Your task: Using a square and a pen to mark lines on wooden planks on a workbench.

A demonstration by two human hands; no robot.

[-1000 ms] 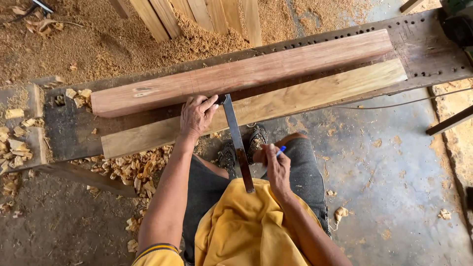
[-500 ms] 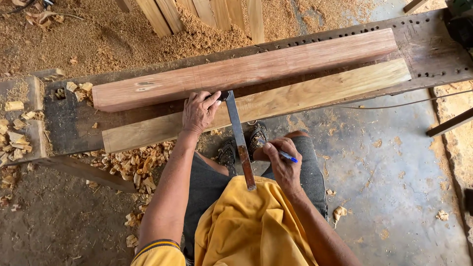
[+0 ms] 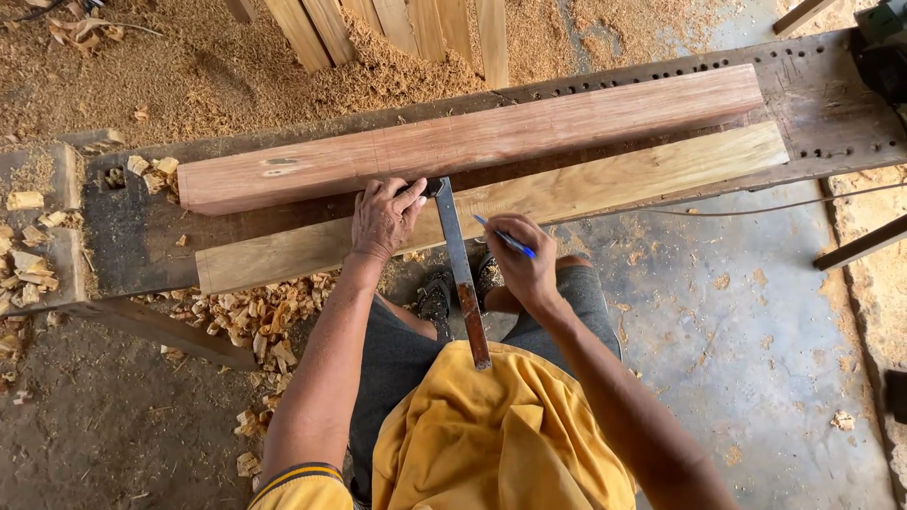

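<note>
- The left hand (image 3: pixel 385 219) has its grip closed over the dark stock of a metal square (image 3: pixel 459 269), pressing it where the reddish beam (image 3: pixel 472 137) meets the pale plank (image 3: pixel 491 203). The blade runs from there toward 6 o'clock, across the plank and out over the person's lap. If that pressure eases, I judge the long overhanging blade would swing and any line drawn along it would come out crooked.
- The right hand (image 3: pixel 521 264) has its grip pinched shut on a blue pen (image 3: pixel 504 236), just to the 3 o'clock side of the blade, tip pointing toward 10 o'clock at the plank. A pen leaning away from the blade edge would likely drift off it; whether the tip touches wood I cannot tell.
- The blade looks rusty near its free end, so it may not lie flat on the plank.
- The plank lies lengthwise along the near edge of the dark surface (image 3: pixel 142 236), touching the beam at its 12 o'clock side. Nothing visible clamps either piece, so a hard push could shift them.
- Wood chips (image 3: pixel 255 316) lie on the ground at 7 o'clock of the left hand, and sawdust (image 3: pixel 217 66) is heaped at 12 o'clock; grit under the stock could tip it.
</note>
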